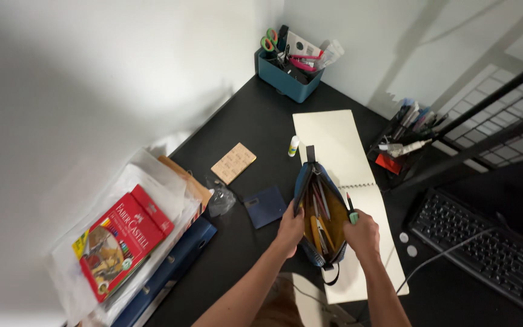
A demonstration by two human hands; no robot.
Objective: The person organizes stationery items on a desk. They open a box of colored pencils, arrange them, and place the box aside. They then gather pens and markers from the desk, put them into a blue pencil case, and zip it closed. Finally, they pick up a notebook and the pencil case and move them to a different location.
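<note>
A blue pencil case with a yellow lining lies unzipped on an open spiral sketchbook, with several pencils inside it. My left hand grips the case's left edge and holds it apart. At the case's right edge, my right hand holds a thin pencil or pen with a green end that points up and away from me.
A glue stick, a tan card, a dark blue square and crumpled plastic lie on the black desk. Teal organiser with scissors at the back. Black mesh pen holder, keyboard on the right. Red coloured-pencil box on folders, left.
</note>
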